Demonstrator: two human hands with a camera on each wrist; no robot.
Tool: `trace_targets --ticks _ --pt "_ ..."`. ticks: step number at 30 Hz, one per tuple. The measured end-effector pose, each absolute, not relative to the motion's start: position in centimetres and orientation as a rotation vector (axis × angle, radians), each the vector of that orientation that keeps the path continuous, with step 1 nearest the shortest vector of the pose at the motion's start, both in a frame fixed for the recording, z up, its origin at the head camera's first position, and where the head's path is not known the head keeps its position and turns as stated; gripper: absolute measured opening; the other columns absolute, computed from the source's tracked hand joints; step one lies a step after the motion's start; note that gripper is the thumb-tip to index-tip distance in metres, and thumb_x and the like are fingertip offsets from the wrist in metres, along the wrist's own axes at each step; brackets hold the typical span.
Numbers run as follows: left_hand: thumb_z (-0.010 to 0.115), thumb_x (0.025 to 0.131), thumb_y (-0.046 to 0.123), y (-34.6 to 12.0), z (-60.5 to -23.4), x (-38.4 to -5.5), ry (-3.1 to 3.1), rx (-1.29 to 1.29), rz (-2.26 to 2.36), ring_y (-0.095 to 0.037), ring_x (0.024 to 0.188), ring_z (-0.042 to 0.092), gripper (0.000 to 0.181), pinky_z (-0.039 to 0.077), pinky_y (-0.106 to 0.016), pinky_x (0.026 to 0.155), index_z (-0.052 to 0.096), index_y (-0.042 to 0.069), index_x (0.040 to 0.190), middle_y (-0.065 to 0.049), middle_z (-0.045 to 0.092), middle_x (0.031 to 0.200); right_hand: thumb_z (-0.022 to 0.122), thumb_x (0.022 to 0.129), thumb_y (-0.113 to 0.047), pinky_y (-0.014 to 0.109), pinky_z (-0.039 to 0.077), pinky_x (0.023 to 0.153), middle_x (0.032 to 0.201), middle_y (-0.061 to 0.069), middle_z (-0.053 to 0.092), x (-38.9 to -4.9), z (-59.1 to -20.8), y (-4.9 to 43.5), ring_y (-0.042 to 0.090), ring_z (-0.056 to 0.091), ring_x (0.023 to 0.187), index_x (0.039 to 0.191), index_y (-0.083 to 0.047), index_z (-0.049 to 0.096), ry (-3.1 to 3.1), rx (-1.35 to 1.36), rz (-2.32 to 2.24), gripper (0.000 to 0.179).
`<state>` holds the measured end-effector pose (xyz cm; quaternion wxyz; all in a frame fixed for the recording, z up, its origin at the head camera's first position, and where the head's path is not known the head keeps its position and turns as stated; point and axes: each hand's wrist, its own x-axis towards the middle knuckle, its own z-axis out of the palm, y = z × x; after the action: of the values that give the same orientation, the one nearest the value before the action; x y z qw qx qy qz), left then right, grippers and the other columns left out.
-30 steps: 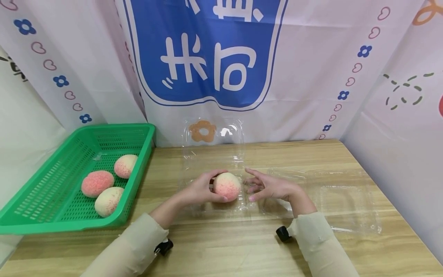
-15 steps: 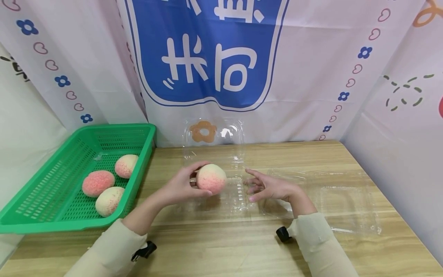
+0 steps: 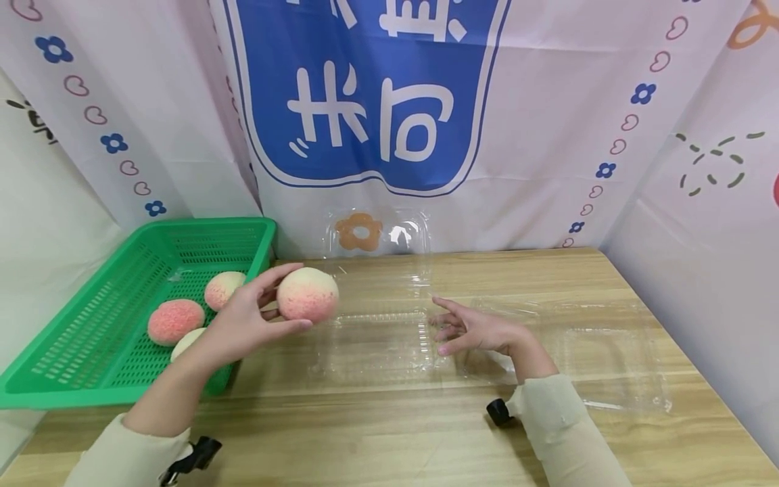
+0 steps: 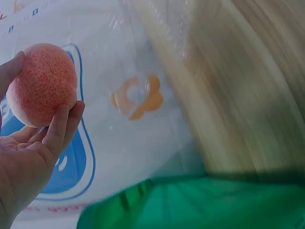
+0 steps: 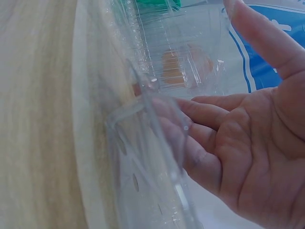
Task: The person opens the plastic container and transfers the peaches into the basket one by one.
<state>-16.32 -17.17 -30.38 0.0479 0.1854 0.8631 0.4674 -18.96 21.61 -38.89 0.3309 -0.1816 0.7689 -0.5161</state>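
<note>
A pink and cream peach (image 3: 308, 295) is gripped between the thumb and fingers of my left hand (image 3: 243, 321), raised above the table at the right edge of the green basket (image 3: 268, 233). The left wrist view shows the peach (image 4: 44, 86) held at the fingertips. My right hand (image 3: 477, 329) stays at the right side of an open clear plastic box (image 3: 377, 345), its fingers loosely bent. In the right wrist view, the right hand's palm (image 5: 259, 143) faces the camera and some fingertips are seen through clear plastic; whether they touch it, I cannot tell.
Inside the basket lie a pink peach (image 3: 176, 322), a cream-pink peach (image 3: 224, 289) and another peach (image 3: 185, 343), partly hidden by my left forearm. A second clear box (image 3: 608, 358) sits on the right of the wooden table (image 3: 389, 433). A printed cloth (image 3: 523, 135) hangs behind.
My left hand has lifted the peach out of the open clear box and carried it left to the basket's edge. The right hand has stayed in place.
</note>
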Motion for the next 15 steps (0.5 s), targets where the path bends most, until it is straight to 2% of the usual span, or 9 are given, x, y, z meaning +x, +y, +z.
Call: trace_targets --ticks 7,10,13,15 --pt "0.083 0.082 0.028 -19.2 -30.0 -15.9 2.728 0.48 1.369 -0.038 0.135 0.047 0.084 0.053 -0.042 0.096 0.038 0.017 0.153 -0.015 0.041 0.151 0.075 0.089 -0.019 0.056 0.037 0.113 0.161 0.022 0.027 -18.9 -39.0 21.7 0.041 0.04 0.141 0.16 -0.011 -0.002 2.006 -0.478 -1.359 0.105" --pt "0.082 0.083 0.025 -20.3 -30.0 -15.7 2.752 0.442 1.375 -0.041 0.135 0.046 0.084 0.056 -0.033 0.093 0.037 0.018 0.153 -0.017 0.039 0.152 0.075 0.089 -0.018 0.056 0.037 0.113 0.161 0.021 0.027 -18.8 -39.0 21.7 0.041 0.04 0.141 0.16 -0.011 -0.002 2.007 -0.481 -1.356 0.105" --pt "0.082 0.083 0.026 -21.6 -30.0 -15.4 2.799 0.411 1.352 -0.013 0.128 0.053 0.085 0.055 -0.015 0.086 0.036 0.02 0.154 -0.017 0.041 0.151 0.075 0.089 -0.018 0.057 0.036 0.114 0.161 0.021 0.027 -18.9 -38.9 21.7 0.041 0.039 0.141 0.16 -0.011 -0.002 2.011 -0.479 -1.349 0.105" --pt "0.082 0.083 0.026 -22.6 -30.1 -15.3 2.828 0.404 1.354 0.004 0.12 0.052 0.084 0.052 -0.009 0.083 0.037 0.021 0.153 -0.016 0.043 0.15 0.074 0.089 -0.018 0.057 0.036 0.114 0.161 0.021 0.027 -18.9 -38.8 21.7 0.041 0.039 0.141 0.16 -0.011 -0.002 2.013 -0.481 -1.345 0.105"
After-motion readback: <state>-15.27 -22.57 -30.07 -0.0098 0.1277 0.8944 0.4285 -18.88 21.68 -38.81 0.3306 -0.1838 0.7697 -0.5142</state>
